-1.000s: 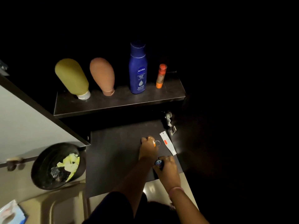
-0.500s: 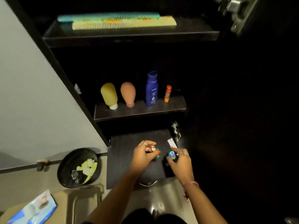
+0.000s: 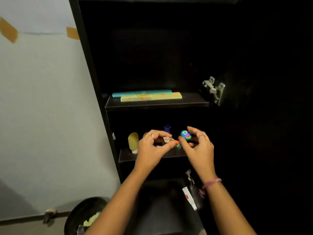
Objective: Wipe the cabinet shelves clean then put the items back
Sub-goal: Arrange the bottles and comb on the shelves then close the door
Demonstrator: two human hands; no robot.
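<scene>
1. Left hand (image 3: pixel 150 148) pinches one small silvery trinket (image 3: pixel 166 139) between thumb and fingers, up in front of the middle shelf (image 3: pixel 152 155).
2. Right hand (image 3: pixel 197 146) pinches one small round teal tin (image 3: pixel 185 134) in thumb and fingertips.
3. Two combs (image 3: pixel 147 96) lie side by side on the upper shelf (image 3: pixel 155 105).
4. One yellow bottle (image 3: pixel 133 142) stands upside down on the middle shelf; one blue cap (image 3: pixel 167 128) peeks out behind the hands.
5. One white tube (image 3: pixel 189 198) lies on the bottom shelf.

We find no text sharp enough to read: the print on the small teal tin (image 3: pixel 185 135) at our right hand (image 3: pixel 199 148) is blurred, and the blue bottle (image 3: pixel 167 128) shows no label.
</scene>
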